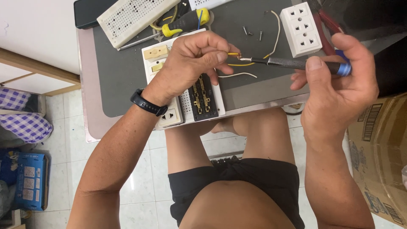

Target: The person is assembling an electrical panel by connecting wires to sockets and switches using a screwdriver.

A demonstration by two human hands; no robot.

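pinched in the left hand, a yellow wire is held over the open socket; the screwdriver is gripped by the right hand. wiring seems unfinished: screws lie loose.

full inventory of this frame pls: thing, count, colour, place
yellow wire: 1, yellow, stripped end pinched by left hand, at screwdriver tip
precision screwdriver: 1, black shaft, blue cap, in right hand
white wire: 1, white, looping beside the outlet block
socket panel: 1, cream, open black terminals, under left hand
outlet block: 1, white, top right of mat
perforated board: 1, cream, top left
large screwdriver: 1, black and yellow handle, top centre
screws: about 3, dark, loose on mat
pliers: 1, red handles, right of the outlet block
mat: 1, grey, on table
cardboard box: 1, brown, floor right
wristband: 1, black, left wrist
left hand: 1
right hand: 1
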